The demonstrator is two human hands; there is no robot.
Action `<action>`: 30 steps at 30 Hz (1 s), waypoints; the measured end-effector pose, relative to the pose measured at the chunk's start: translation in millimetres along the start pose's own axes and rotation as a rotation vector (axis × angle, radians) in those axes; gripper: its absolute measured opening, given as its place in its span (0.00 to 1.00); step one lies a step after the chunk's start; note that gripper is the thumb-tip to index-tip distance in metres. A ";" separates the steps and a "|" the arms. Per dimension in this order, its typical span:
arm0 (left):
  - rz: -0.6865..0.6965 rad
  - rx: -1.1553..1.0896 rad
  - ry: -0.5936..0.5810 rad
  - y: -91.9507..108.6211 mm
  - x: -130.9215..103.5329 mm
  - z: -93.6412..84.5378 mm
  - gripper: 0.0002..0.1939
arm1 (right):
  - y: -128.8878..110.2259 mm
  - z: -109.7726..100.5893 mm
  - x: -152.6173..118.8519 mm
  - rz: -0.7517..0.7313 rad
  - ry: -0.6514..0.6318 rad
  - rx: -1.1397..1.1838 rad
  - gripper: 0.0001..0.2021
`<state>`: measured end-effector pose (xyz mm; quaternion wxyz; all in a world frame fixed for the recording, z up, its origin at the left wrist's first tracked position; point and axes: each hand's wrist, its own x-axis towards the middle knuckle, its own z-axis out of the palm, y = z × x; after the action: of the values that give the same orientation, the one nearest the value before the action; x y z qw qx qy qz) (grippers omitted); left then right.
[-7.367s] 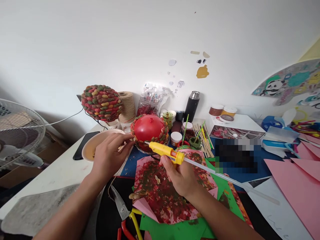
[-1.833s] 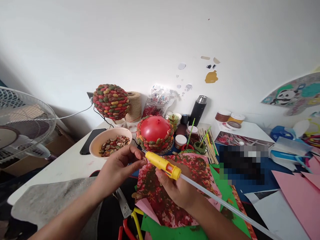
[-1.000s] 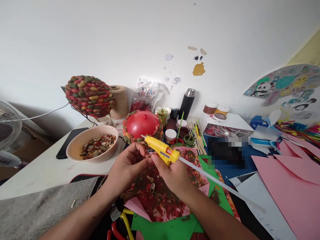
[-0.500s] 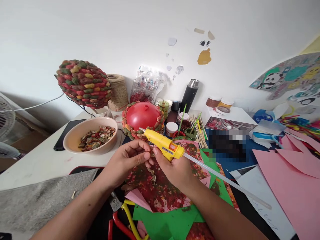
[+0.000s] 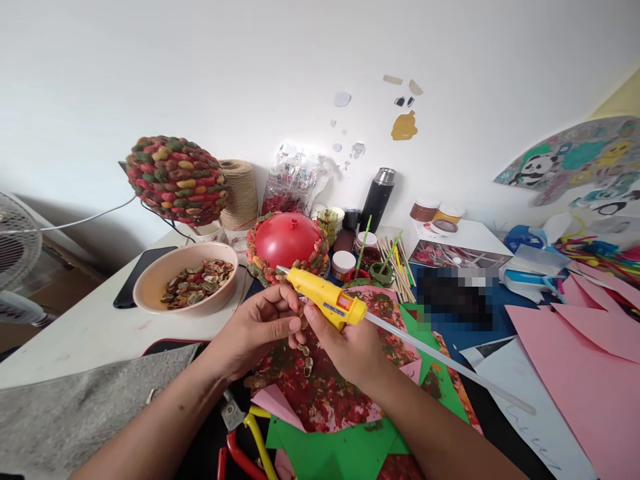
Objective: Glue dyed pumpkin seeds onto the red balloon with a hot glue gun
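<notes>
My right hand (image 5: 353, 350) is wrapped around a yellow hot glue gun (image 5: 320, 292), its nozzle pointing left and a long clear glue stick (image 5: 450, 360) trailing out behind. Between the fingertips of my left hand (image 5: 257, 327) a small peanut shell (image 5: 303, 321) is pinched; my right thumb reaches close to it, and whether it touches cannot be made out. Just beyond the nozzle sits a red balloon (image 5: 287, 239), ringed by painted peanut shells (image 5: 257, 263). Loose shell pieces (image 5: 308, 365) lie below my hands on paint-smeared paper (image 5: 340, 400).
To the left, a pink bowl (image 5: 145, 290) holds painted shells, with a shell-covered ball (image 5: 177, 180) and a twine spool (image 5: 240, 193) behind. Paint jars (image 5: 343, 263), wooden sticks (image 5: 400, 267) and a black flask (image 5: 379, 200) stand at the back. Pliers (image 5: 245, 440) lie in front.
The view has tilted up slightly, so the scene sits a little lower. Both hands keep nearly the same pose, with the glue gun and peanut shell still held.
</notes>
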<state>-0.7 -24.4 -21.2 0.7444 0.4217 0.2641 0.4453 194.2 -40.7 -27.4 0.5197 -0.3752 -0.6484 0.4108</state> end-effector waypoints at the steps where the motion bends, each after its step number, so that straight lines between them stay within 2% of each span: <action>1: 0.013 0.012 -0.014 0.5 -0.9 -0.3 0.15 | 0.2 -0.9 0.1 0.006 0.005 0.023 0.15; 5: 0.106 0.105 -0.105 0.6 -5.9 0.0 0.14 | 2.2 -6.1 1.8 0.077 0.056 0.131 0.27; 9: 0.158 0.267 -0.132 -3.3 -11.7 5.0 0.25 | 2.5 -12.0 6.2 0.150 0.043 0.224 0.36; 13: 0.158 0.411 -0.108 -5.9 -15.8 8.1 0.32 | 2.2 -13.9 9.2 0.172 0.052 0.299 0.41; 19: 0.191 0.554 -0.096 -4.2 -17.8 6.6 0.33 | 1.3 -12.7 11.3 0.184 0.061 0.351 0.42; 30: 0.144 0.565 -0.169 -18.7 -15.1 1.9 0.37 | 7.3 -11.2 10.1 0.136 0.061 0.291 0.40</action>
<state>2.0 -43.2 -36.1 0.5834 0.6653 0.2842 0.3693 203.8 -27.1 -29.1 0.5588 -0.3513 -0.5392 0.5230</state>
